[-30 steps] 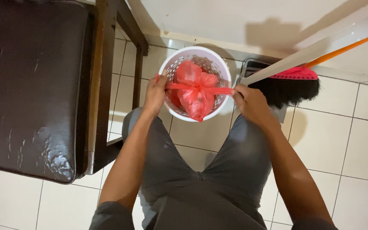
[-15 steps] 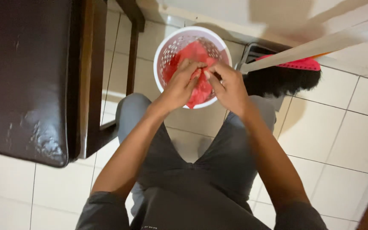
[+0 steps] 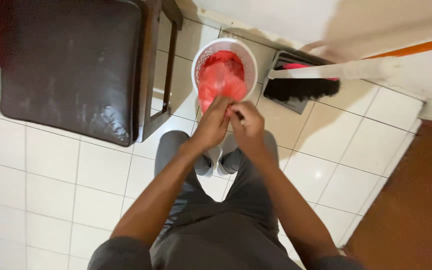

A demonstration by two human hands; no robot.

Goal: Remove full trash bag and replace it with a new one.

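Red bag (image 3: 222,80) in white basket (image 3: 199,60)

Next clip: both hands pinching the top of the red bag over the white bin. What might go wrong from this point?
1. The red plastic bag looks thin and stretched; with both the left hand and right hand gripping its top, it may tear.
2. The light white perforated bin could lift or tip with the bag.
3. The broom beside the bin could get knocked.

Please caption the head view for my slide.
Both hands, left and right, pinch a red bag over a white bin.
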